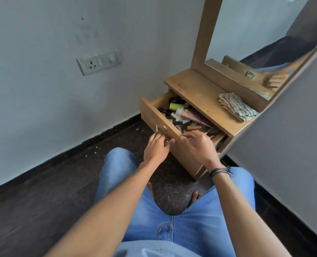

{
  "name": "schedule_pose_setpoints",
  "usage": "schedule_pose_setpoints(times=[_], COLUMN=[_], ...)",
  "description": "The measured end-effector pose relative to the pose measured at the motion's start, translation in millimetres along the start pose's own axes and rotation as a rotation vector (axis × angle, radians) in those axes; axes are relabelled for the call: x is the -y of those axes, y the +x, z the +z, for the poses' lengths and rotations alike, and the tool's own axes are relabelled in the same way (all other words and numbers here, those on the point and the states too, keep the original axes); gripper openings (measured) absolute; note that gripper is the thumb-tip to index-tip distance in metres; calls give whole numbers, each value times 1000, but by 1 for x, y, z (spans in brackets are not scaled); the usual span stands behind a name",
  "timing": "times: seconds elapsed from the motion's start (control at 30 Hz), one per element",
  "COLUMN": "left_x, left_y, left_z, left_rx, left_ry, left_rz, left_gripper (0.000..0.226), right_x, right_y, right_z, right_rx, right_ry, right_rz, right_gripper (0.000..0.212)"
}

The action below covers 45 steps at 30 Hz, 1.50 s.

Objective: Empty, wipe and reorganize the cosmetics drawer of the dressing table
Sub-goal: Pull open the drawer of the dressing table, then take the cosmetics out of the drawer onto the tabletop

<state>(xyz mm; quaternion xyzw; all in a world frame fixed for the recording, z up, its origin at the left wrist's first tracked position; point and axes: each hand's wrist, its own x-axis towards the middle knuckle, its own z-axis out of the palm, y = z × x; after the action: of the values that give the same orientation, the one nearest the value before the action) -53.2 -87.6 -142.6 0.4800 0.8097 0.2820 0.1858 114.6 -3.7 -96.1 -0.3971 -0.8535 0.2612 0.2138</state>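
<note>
- The drawer of the low wooden table stands pulled out towards the person, who sits on the dark floor in blue jeans.
- The drawer is full of jumbled cosmetics: tubes, pencils and small bottles, with a yellow-green tube near its far end.
- The left hand is at the drawer's front face, its fingers curled round the metal handle, just beside the round lock.
- The right hand lies over the front's top edge, thumb on the outer side and bent fingers reaching inside, just above the nearest cosmetics. I cannot tell whether they grasp anything.
- Dark thread bands circle the right wrist.
- A folded checked cloth lies on the table top, near the foot of the mirror, well apart from both hands.
</note>
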Motion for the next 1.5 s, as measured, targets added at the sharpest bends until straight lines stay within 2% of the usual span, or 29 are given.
schedule_pose_setpoints(times=[0.33,0.4,0.47,0.53,0.6,0.87,1.0,1.2,1.5], left_x=[22,18,8,-2,-6,-1,3,5,10], left_y=[-34,-39,-43,-44,-45,-40,-41,-38,-41], left_z=[-9,-15,-24,-31,-33,-18,-7,-7,-14], left_rx=[-93,-184,-364,-507,-559,-628,-639,-668,-637], left_ry=[-81,-128,-259,-371,-405,-346,-294,-313,-282], left_rz=[32,-4,-50,-9,78,206,233,191,142], left_gripper=[39,40,40,40,38,25,20,22,17], right_x=[20,24,29,33,37,48,53,60,67], right_y=[-21,-25,-29,-32,-35,-45,-51,-56,-60], right_z=[21,25,28,31,33,41,45,48,49], right_rx=[26,23,21,21,22,28,34,40,40], right_ry=[56,73,92,87,74,48,43,76,113], right_rz=[24,31,39,38,35,22,22,25,46], right_gripper=[24,24,22,22,22,13,17,22,19])
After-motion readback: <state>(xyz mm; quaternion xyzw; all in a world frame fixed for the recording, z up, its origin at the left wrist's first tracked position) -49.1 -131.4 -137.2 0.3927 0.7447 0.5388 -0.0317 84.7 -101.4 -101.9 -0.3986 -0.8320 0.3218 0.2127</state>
